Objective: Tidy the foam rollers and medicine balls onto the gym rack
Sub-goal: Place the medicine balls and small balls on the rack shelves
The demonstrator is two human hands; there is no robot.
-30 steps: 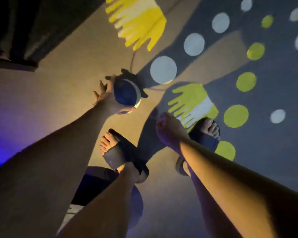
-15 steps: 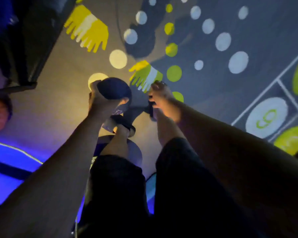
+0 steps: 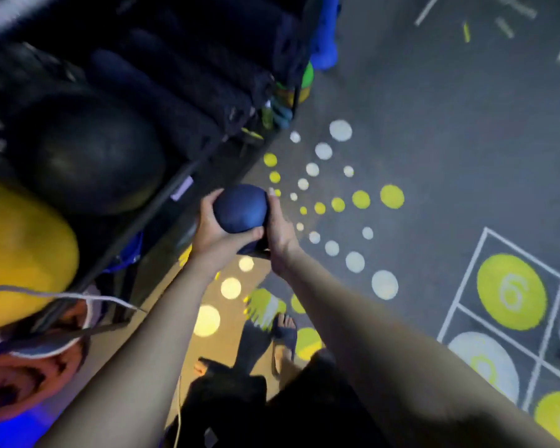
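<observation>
A dark blue medicine ball (image 3: pixel 240 208) is held in front of me above the floor. My left hand (image 3: pixel 212 232) cups it from the left and below, my right hand (image 3: pixel 280 232) presses its right side. To the left stands the dark gym rack (image 3: pixel 162 195). It holds a large black ball (image 3: pixel 94 153), a yellow ball (image 3: pixel 20 247), an orange ball (image 3: pixel 17 376) and several dark foam rollers (image 3: pixel 188 82) lying side by side.
The grey floor (image 3: pixel 450 124) carries white and yellow dots, hand prints and a numbered hopscotch grid (image 3: pixel 511 292) at right. My sandalled foot (image 3: pixel 285 334) stands below the ball. A blue object (image 3: pixel 325 33) and small green items (image 3: pixel 301 82) sit at the rack's far end.
I have straightened up with the ball lifted from the floor. My right hand has joined the left on it, and the view has swung so that the rack fills the left.
</observation>
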